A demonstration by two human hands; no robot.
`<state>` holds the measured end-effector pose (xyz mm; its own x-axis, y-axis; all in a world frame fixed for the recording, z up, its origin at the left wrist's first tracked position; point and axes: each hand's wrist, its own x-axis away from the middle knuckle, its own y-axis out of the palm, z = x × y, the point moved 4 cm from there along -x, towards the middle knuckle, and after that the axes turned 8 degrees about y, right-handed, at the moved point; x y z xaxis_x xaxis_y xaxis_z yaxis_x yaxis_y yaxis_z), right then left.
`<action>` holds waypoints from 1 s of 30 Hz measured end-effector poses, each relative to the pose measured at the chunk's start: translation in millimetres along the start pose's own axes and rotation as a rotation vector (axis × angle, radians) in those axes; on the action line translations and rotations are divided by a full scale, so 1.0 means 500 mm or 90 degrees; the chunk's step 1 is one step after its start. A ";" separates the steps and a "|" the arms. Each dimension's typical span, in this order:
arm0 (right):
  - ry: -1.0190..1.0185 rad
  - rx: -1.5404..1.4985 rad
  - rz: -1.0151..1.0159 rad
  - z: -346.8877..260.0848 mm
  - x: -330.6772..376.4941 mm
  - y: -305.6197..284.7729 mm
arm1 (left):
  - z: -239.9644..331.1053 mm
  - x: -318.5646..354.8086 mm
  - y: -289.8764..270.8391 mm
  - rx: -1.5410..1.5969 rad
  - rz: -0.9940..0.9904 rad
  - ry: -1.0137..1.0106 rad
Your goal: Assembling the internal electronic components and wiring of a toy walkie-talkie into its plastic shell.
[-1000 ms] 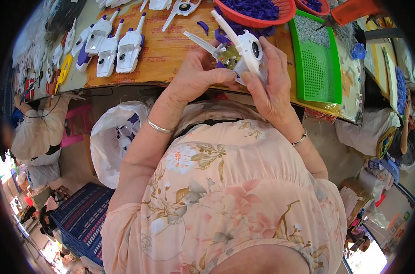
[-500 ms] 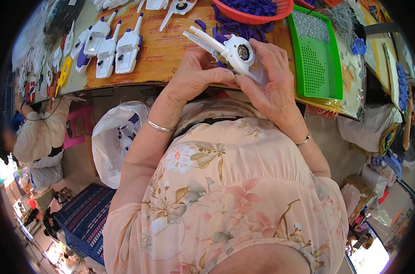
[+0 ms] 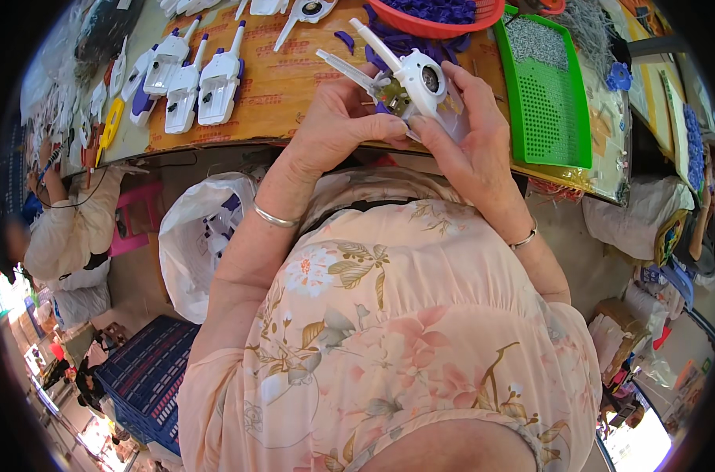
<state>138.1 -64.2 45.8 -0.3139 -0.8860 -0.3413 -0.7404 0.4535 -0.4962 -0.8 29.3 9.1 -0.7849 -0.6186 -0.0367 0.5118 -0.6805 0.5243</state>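
Above the near table edge, both hands hold one white plastic walkie-talkie-like casing, its two halves spread apart at an angle. My left hand [image 3: 334, 126] is closed on the left half-shell [image 3: 348, 69], thumb along its lower end. Between the halves shows a small greenish circuit board [image 3: 394, 96]. My right hand [image 3: 479, 134] grips the right half-shell [image 3: 415, 75], which carries a round dark, silver-rimmed part [image 3: 431, 79] and a long antenna-like stem. Fingers hide part of both halves.
Several white handsets with purple trim [image 3: 221, 82] lie at the left on the brown table covering [image 3: 271, 86]. A yellow cutter [image 3: 111, 130] is beyond them. Right are a red basket of purple pieces [image 3: 444, 30] and a green tray of small metal parts [image 3: 548, 118]. A white sack [image 3: 188, 267] stands below left.
The casing halves have swung wider apart, exposing the circuit board. The right half has tipped upright, its stem moving up and away from the left half.
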 end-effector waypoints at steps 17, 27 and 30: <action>-0.167 0.128 0.009 -0.043 -0.024 -0.008 | 0.020 0.009 0.037 -0.201 0.030 0.069; -0.178 0.162 -0.005 -0.047 -0.023 -0.003 | 0.013 0.007 0.038 -0.242 0.021 0.070; -0.205 0.173 0.005 -0.047 -0.024 0.000 | 0.013 0.007 0.041 -0.222 0.030 0.069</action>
<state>128.1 -55.6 68.5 -0.0857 -0.8260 -0.5571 -0.5416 0.5079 -0.6698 4.6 15.7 25.5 -0.7257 -0.6775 -0.1200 0.6492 -0.7320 0.2067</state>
